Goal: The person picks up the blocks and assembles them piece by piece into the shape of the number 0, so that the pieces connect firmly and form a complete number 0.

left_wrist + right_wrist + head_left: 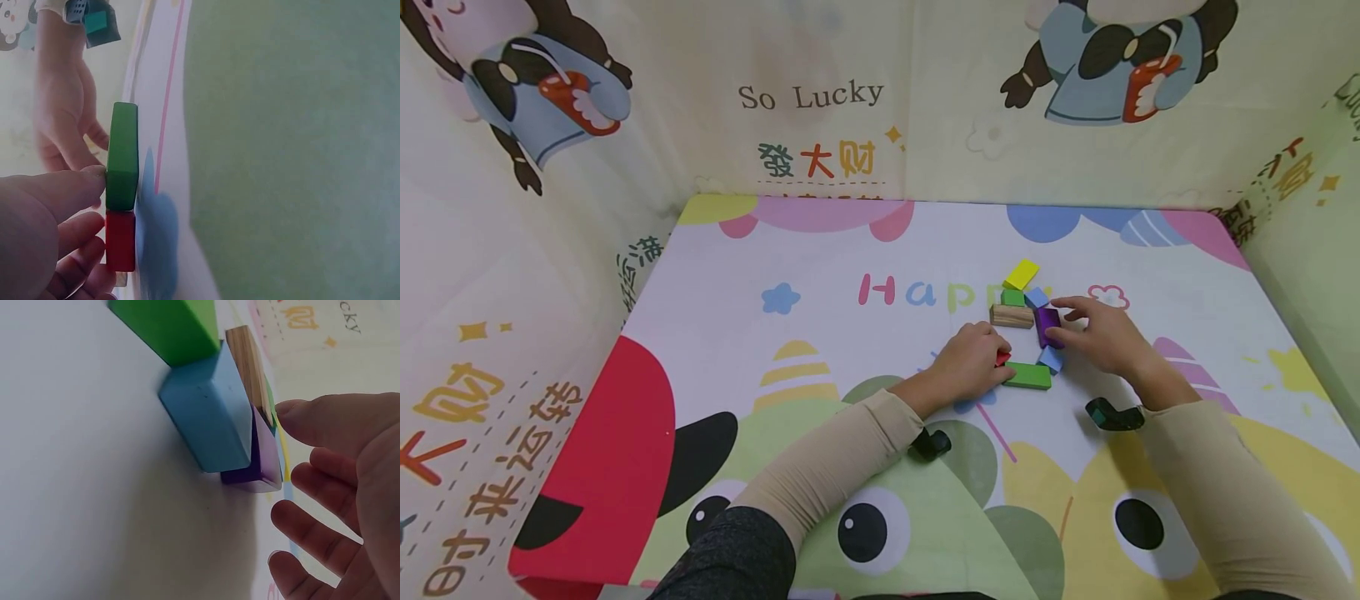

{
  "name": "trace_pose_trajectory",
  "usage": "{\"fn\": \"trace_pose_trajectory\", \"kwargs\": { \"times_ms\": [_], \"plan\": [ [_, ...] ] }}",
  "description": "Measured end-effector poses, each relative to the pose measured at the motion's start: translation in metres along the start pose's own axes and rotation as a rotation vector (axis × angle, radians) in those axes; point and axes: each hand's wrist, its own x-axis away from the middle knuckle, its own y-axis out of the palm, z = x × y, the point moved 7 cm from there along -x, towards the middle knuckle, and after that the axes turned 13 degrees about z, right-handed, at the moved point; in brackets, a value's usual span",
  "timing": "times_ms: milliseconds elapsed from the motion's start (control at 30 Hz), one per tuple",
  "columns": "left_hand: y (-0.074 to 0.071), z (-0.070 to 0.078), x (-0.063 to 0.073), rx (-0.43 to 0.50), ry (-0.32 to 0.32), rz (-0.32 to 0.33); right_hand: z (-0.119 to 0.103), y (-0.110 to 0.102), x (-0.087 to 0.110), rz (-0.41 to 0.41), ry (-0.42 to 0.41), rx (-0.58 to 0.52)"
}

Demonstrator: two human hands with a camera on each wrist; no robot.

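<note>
My left hand [964, 365] is curled at a red block [120, 241]. Its thumb is at the edge of a long green block [1028, 376], and its fingers lie behind the red one. In the left wrist view the red and green blocks stand end to end. My right hand [1103, 335], fingers spread and loosely bent, is beside a purple block [1046, 326]. In the head view its thumb overlaps that block's side. Light blue blocks [1050, 359] [1037, 297] sit at both ends of the purple one. A wood-grain block [1012, 316] lies to its left.
Behind the wood-grain block are a small green block [1012, 297] and a yellow block [1021, 274]. The blocks form a loose ring on the printed tabletop cloth [820, 350]. Cloth walls [955, 150] rise at the back and sides. Each wrist carries a small black camera [1112, 415].
</note>
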Motion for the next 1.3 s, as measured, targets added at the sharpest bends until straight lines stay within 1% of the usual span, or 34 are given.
{"fn": "trace_pose_trajectory", "kwargs": {
  "times_ms": [233,367,500,733,1067,1300],
  "plan": [
    [0.0,0.0,0.0,0.01,-0.012,-0.003,-0.004,0.001,0.01,0.021,-0.053,0.004],
    [-0.001,-0.001,0.0,0.013,-0.006,0.006,-0.005,0.0,0.015,0.044,-0.078,-0.007],
    [-0.001,-0.001,0.001,0.016,0.001,0.018,-0.006,0.001,0.019,0.048,-0.093,-0.015],
    [0.0,-0.001,0.0,0.013,0.006,0.024,-0.007,0.005,0.024,0.021,-0.076,-0.029],
    [0.0,0.0,0.0,0.01,-0.004,0.019,-0.005,0.006,0.025,0.026,-0.097,-0.035],
    [-0.001,-0.001,0.0,0.008,-0.009,0.004,0.0,0.009,0.023,-0.001,-0.069,-0.036]
  ]
}}
